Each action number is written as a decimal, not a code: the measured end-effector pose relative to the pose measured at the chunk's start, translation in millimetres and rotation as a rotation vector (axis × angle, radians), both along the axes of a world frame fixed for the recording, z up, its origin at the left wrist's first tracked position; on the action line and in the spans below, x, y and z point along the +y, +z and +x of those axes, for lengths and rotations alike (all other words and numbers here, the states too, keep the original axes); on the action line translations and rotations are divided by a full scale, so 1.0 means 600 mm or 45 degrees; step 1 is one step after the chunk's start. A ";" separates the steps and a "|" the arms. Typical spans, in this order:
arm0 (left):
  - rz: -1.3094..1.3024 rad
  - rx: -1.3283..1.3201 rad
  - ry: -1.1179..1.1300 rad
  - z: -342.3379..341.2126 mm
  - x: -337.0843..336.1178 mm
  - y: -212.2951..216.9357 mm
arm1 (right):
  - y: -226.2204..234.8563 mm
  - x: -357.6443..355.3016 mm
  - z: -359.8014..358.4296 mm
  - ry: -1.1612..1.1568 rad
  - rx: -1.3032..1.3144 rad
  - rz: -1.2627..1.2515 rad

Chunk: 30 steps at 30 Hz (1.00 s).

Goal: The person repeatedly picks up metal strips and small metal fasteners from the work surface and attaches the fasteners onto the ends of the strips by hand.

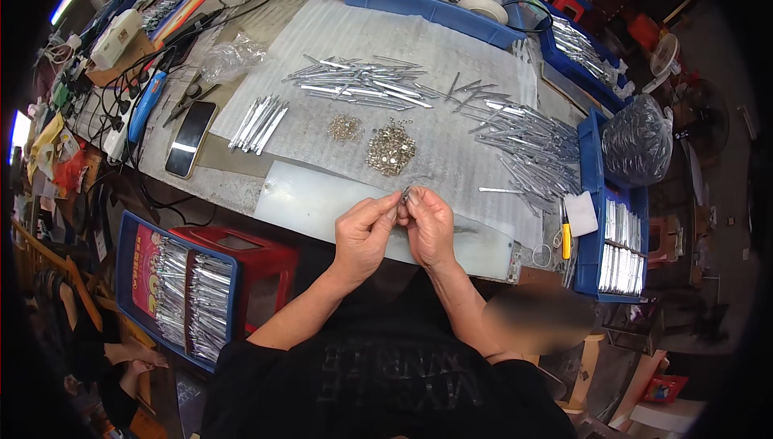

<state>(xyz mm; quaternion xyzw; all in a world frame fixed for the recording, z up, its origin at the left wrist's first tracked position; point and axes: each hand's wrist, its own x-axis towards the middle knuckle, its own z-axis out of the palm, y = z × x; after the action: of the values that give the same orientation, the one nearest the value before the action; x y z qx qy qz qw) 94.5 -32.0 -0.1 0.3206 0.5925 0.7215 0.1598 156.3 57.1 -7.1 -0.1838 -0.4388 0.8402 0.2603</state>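
Observation:
My left hand (362, 234) and my right hand (431, 228) meet above the front of the bench, thumbs and forefingers pinched together. Between their fingertips is a small dark metal piece (405, 195), mostly covered by the fingers, so its exact kind does not show. Just beyond lies a heap of small round metal parts (392, 149), with a smaller pile of tiny brassy parts (345, 127) to its left. Below the hands is a whitish board (314, 201) along the bench edge. Slim silvery metal strips (362, 81) lie heaped farther back, and another heap of strips (527, 145) spreads to the right.
A neat row of strips (258, 125) and a phone (191, 140) lie at left. Blue bins (590, 177) edge the right side; a blue tray (435, 12) stands at the back. A yellow-handled cutter (567, 239) is at right. Lower left, a blue crate (129, 278) holds strips.

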 end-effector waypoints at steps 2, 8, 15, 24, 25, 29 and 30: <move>0.001 -0.040 0.015 0.001 0.002 -0.002 | 0.001 -0.006 -0.002 -0.051 -0.039 0.079; -0.018 -0.029 0.036 -0.001 0.004 -0.010 | 0.007 -0.014 -0.004 -0.146 -0.094 0.257; -0.066 0.001 0.067 0.001 0.004 -0.006 | 0.008 -0.003 -0.002 -0.137 -0.166 0.341; -0.018 -0.068 -0.039 0.004 0.004 -0.005 | 0.007 0.014 0.000 -0.203 -0.215 0.596; -0.018 -0.068 -0.038 0.005 0.004 -0.008 | 0.003 0.021 0.000 -0.178 -0.200 0.419; 0.068 -0.228 -0.089 0.008 0.003 -0.012 | 0.005 0.015 0.000 -0.178 -0.211 0.714; 0.055 -0.313 -0.103 0.009 0.002 -0.009 | 0.004 0.018 0.001 -0.177 -0.211 0.715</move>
<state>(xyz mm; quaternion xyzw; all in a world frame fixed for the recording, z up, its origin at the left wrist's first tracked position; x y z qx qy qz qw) 100.1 -30.8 -5.3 0.2567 0.5393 0.7610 0.2535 156.8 67.6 -4.8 -0.2023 -0.6599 0.6483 0.3213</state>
